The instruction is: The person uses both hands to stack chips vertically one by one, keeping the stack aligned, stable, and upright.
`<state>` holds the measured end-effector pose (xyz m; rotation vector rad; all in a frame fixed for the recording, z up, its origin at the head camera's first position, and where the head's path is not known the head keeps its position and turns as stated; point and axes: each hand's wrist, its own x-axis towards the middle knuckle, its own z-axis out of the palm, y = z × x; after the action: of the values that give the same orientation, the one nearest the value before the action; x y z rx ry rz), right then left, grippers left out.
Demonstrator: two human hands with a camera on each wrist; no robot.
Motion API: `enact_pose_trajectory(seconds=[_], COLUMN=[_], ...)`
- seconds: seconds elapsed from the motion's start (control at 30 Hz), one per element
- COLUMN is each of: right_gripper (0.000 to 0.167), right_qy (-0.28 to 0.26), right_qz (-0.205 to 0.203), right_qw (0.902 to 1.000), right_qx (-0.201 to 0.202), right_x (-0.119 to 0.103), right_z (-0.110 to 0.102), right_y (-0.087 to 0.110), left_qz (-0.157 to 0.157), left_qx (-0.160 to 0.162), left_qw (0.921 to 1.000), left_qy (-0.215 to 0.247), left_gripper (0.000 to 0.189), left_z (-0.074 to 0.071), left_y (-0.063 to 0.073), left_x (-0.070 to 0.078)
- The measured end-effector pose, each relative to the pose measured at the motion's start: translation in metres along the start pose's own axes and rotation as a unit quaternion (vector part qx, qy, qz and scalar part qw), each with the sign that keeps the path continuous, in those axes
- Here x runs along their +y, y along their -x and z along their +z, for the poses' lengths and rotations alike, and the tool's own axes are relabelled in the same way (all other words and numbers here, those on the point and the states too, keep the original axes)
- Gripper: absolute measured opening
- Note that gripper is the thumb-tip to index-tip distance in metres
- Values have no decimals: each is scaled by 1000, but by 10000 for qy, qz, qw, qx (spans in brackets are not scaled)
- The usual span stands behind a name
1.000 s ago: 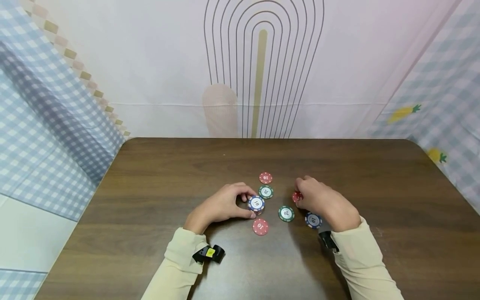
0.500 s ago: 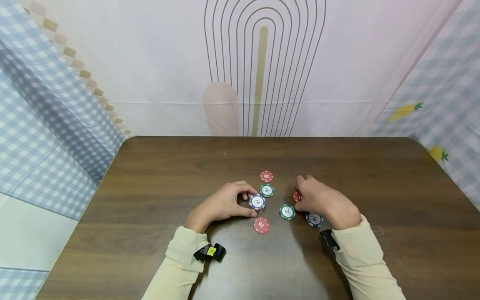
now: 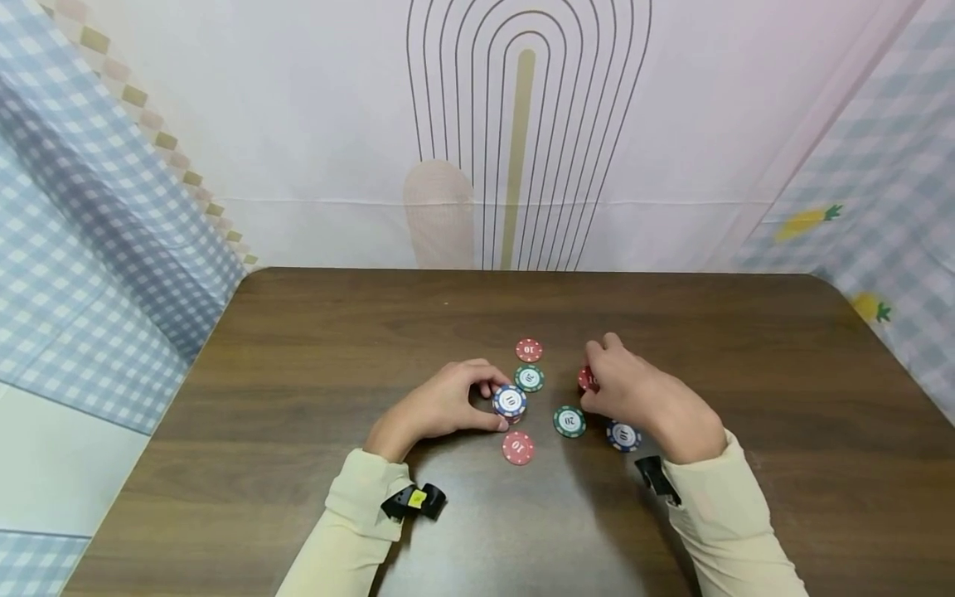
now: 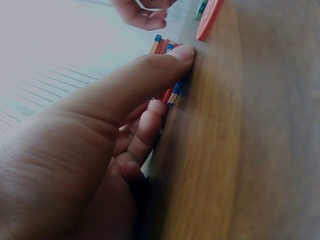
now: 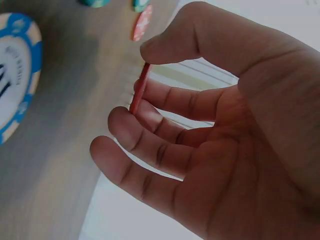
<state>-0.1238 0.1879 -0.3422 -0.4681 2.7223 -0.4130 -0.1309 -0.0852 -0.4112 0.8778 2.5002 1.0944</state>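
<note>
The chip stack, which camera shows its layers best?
The left wrist: the stack shows red and blue edges, partly behind the left hand. Head view: mostly its top. Right wrist: none of it.

At centre, the chip stack [image 3: 510, 402] is banded blue and red, the table [image 3: 313, 356] grained brown; at far left, the cloth [image 3: 97, 240] is checked blue and white.

On the bench [image 3: 336, 348], a chip stack [image 3: 510, 401] sits between the left fingers [image 3: 483, 371], a front chip [image 3: 518, 448] before it, a middle chip [image 3: 529, 379] then back chip [image 3: 529, 350] behind; rightward, a side chip [image 3: 569, 422] and outer chip [image 3: 622, 436]; behind these, the right fingers [image 3: 595, 355] hold another chip [image 3: 585, 379].
</note>
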Motion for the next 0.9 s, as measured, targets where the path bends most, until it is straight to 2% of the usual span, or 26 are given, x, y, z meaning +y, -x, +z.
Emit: enact_pose_trajectory(seconds=[0.27, 0.63, 0.73, 0.9], right_gripper=[25, 26, 29, 36], right_qy=[-12, 253, 277, 381], right_qz=[-487, -596, -760, -1280], right_qw=[9982, 9975, 9961, 9887], right_qx=[362, 285, 348, 681], right_x=[-16, -35, -40, -46], right_z=[-6, -7, -4, 7], right_y=[6, 8, 7, 6], left_qz=[-6, 19, 24, 93], left_qx=[8, 18, 19, 1], left_qw=[10000, 10000, 10000, 9999], left_qy=[-26, -44, -49, -73], left_gripper=[41, 43, 43, 43], left_z=[0, -3, -3, 0], left_y=[1, 0, 0, -1], left_x=[-1, 1, 0, -2])
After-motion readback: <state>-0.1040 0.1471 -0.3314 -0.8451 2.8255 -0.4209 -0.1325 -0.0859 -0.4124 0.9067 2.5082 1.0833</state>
